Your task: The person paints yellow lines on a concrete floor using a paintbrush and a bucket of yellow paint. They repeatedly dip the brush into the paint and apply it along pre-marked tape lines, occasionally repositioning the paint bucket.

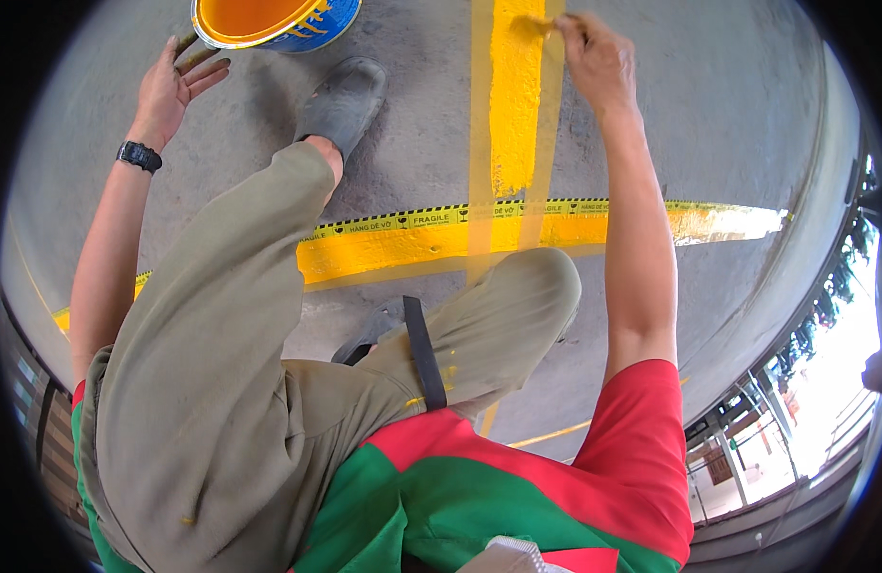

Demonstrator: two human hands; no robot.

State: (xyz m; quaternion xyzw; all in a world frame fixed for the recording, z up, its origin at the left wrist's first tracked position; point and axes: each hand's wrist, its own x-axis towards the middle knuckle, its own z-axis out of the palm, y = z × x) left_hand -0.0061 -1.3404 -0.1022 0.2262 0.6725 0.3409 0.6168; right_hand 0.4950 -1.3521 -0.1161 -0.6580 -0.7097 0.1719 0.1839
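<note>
At the upper right, my right hand (pixel 598 62) is closed on a paintbrush (pixel 534 26), whose yellow-stained head lies over a wet yellow stripe (pixel 514 105) on the floor. Strips of tan masking tape (pixel 480 124) run along both sides of that stripe. My left hand (pixel 169 91) has its fingers spread, their tips dark, just below a blue paint bucket (pixel 318 29) at the top left. Orange-yellow paint fills the bucket, and drips mark its outer wall. Whether a fingertip touches the bucket is hard to tell.
A second yellow stripe (pixel 383 256) crosses the floor, edged by yellow-black printed tape (pixel 431 220); its right end is whitish and shiny. My grey shoe (pixel 345 100) stands below the bucket, and my bent knee (pixel 541 286) is close to the crossing. Grey concrete (pixel 737 105) surrounds these.
</note>
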